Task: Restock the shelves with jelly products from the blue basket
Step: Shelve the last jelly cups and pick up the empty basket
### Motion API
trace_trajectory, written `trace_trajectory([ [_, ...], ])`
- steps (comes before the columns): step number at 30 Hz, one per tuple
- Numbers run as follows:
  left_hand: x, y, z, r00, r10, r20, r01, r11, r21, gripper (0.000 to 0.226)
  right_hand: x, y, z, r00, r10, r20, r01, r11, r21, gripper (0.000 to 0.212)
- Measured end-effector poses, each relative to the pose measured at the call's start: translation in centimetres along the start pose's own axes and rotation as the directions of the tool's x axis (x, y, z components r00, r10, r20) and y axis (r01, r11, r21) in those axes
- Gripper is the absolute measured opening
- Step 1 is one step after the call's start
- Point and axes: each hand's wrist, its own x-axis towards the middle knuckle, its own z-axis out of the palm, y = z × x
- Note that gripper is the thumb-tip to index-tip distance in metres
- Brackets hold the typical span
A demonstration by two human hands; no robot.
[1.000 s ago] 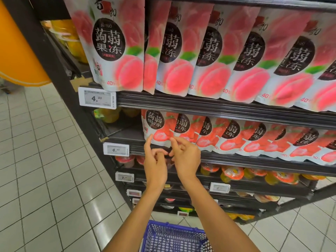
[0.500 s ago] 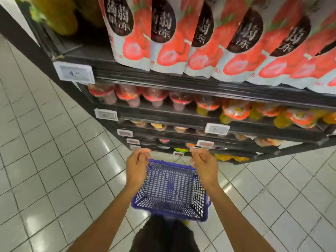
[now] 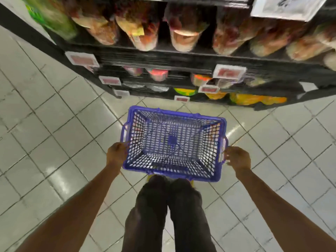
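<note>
Legs: two legs in dark trousers (image 3: 169,211) stand at the bottom of the view, just under the near edge of the basket.
Left hand: the left hand (image 3: 116,154) is closed on the left side of the blue basket (image 3: 173,113), at its near corner.
Right hand: the right hand (image 3: 237,158) is at the right side of the basket, near its side handle; the fingers curl at the rim, but I cannot tell if they really grip it.
Basket position: it is between the two hands, in front of the legs and above the tiled floor (image 3: 45,124).
Basket direction: the opening faces up to the camera; the long axis goes from left to right, between the two hands, and one long side faces the shelves.
Basket content: only the mesh bottom is visible inside.
Shelves: the black shelves (image 3: 163,59) stand beyond the basket and run from left to right.
Jelly products: blurred jelly products (image 3: 183,33) lie in rows on the shelves.
Price tags: small price tags (image 3: 82,60) hang on the shelf edges; the text is too blurred to read.
</note>
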Motion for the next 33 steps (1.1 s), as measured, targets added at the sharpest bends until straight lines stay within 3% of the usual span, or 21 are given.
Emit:
trace_trajectory([
  [1,1.0,-0.8,0.4,1.000,0.002,-0.008,-0.002,1.000,0.021,0.013,1.1,0.8,0.4,1.000,0.029,0.000,-0.029,0.999,0.016,0.008],
  [5,4.8,-3.1,2.0,0.996,0.079,-0.029,-0.073,0.985,0.156,0.016,4.9,3.0,2.4,0.997,0.057,-0.052,-0.058,0.998,-0.016,0.010],
  [11,9.6,-4.2,4.1,0.977,0.198,-0.076,-0.159,0.923,0.351,0.015,8.8,5.0,4.7,0.987,0.047,-0.154,-0.071,0.986,-0.154,0.032],
  [15,11.5,-4.3,4.5,0.953,0.244,-0.181,-0.134,0.872,0.471,0.028,9.7,5.8,5.7,0.968,0.036,-0.247,-0.071,0.988,-0.134,0.042],
  [17,11.9,-4.7,4.2,0.930,0.292,-0.223,-0.126,0.824,0.552,0.037,9.8,6.0,6.0,0.965,0.113,-0.236,-0.133,0.988,-0.073,0.048],
  [20,12.3,-5.2,3.8,0.937,0.217,-0.272,-0.056,0.865,0.498,0.047,10.3,6.3,6.4,0.965,0.213,-0.156,-0.215,0.977,0.004,0.045],
  [24,12.9,-5.3,3.6,0.988,0.007,-0.156,0.059,0.907,0.416,0.026,10.9,7.0,6.4,0.978,0.185,-0.093,-0.183,0.983,0.028,0.029],
  [29,13.4,-5.4,3.5,0.989,-0.051,-0.140,0.090,0.955,0.284,0.011,11.4,6.9,6.3,0.971,0.236,-0.041,-0.226,0.961,0.161,0.018],
  [33,12.6,-4.6,3.1,0.985,-0.079,-0.152,0.107,0.977,0.185,0.014,10.8,5.8,5.3,0.965,0.258,-0.039,-0.242,0.942,0.230,0.019],
])
